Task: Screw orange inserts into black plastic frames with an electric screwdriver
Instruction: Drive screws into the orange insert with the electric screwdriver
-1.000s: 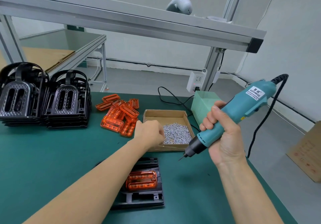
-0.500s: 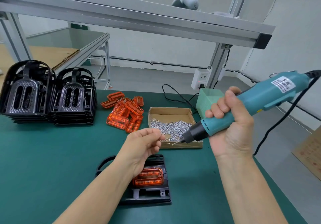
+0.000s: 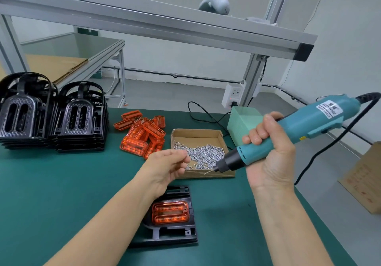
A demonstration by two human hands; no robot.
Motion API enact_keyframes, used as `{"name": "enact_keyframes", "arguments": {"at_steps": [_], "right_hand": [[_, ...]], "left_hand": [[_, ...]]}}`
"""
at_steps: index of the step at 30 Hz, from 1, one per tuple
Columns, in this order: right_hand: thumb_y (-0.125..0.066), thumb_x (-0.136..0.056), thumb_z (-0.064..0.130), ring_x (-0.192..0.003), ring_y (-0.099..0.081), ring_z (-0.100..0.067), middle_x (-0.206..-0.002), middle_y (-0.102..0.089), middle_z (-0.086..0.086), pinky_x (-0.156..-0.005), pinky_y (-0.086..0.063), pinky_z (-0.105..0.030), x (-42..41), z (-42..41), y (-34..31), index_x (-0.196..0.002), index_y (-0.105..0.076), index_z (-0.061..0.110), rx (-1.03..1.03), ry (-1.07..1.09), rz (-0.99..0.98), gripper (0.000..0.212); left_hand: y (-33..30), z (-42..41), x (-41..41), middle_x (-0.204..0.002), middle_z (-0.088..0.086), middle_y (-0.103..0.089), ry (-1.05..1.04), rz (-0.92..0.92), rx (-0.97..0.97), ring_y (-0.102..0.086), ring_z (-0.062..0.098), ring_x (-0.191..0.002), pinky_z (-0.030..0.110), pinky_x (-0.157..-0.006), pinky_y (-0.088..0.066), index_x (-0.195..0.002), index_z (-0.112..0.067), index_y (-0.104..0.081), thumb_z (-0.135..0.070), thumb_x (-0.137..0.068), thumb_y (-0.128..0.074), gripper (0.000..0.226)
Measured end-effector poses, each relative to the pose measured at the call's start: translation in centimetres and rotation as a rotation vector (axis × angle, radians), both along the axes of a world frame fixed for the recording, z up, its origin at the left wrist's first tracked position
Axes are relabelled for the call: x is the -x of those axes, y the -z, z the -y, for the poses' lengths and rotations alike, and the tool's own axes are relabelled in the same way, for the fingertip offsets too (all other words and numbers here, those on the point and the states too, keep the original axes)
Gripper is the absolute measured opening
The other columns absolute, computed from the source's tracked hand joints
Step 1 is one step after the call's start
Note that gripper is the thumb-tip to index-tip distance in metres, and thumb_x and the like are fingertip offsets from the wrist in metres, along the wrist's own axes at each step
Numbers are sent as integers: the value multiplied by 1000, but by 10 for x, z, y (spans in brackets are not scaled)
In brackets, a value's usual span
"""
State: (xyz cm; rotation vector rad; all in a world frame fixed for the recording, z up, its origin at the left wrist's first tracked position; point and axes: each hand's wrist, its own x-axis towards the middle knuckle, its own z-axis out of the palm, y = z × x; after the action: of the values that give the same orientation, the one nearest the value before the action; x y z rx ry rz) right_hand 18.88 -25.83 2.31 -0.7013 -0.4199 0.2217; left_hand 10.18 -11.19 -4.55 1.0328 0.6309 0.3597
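Driver [image 3: 288, 135] gripped in right hand [image 3: 270, 158], tip angled toward left hand [image 3: 171, 165], which pinches screws, likely to load the bit. Insert [image 3: 170, 212] sits seated in frame [image 3: 175, 232] below, unscrewed. Screw box [image 3: 198, 135] close for reach.

Left hand [image 3: 167, 167], right hand [image 3: 268, 152]: bare, no gloves; forearms bare, sleeveless.

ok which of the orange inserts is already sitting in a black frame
The lone orange insert nearest the person, set in the flat black frame below the left hand. The other orange inserts lie loose in a pile on the green mat.
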Motion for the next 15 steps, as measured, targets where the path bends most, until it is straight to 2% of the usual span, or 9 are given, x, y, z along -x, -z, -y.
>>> {"name": "enact_keyframes", "arguments": {"at_steps": [2, 5, 9, 15], "right_hand": [[-58, -83, 12, -44, -40, -6, -53, -40, 10, -50, -41, -19, 2, -2, -2, -74, -54, 24, -33, -9, 0, 16], [-54, -88, 9, -45, -40, -6, -54, -40, 10, -50, -41, -18, 9, -6, -5, -73, -55, 24, -75, -29, 4, 21], [-53, -90, 11, -45, -39, -5, -54, -40, 11, -50, -41, -19, 17, -9, -10, -75, -54, 24, -122, -56, -1, 20], [-55, -86, 14, -44, -38, -3, -54, -38, 11, -49, -39, -18, 25, -10, -16, -77, -51, 24, -166, -102, -8, 14]], "left_hand": [[1, 7, 13, -71, 7, -69, 23, 116, 198, -61, 8, -54, 16, -49, -52, -91, 0, -65, -3, -82, -63, 9], [2, 15, 29, -76, 12, -70, 20, 207, 323, -64, 11, -56, 18, -52, -55, -95, 2, -65, -2, -69, -66, 27], [-2, 22, 44, -78, 14, -70, 38, 250, 280, -64, 13, -57, 19, -53, -55, -83, 0, -76, 0, -64, -68, 20], [-9, 34, 55, -73, 11, -66, 70, 339, 195, -59, 12, -57, 19, -55, -54, -76, -7, -76, -4, -68, -67, 13]]}}
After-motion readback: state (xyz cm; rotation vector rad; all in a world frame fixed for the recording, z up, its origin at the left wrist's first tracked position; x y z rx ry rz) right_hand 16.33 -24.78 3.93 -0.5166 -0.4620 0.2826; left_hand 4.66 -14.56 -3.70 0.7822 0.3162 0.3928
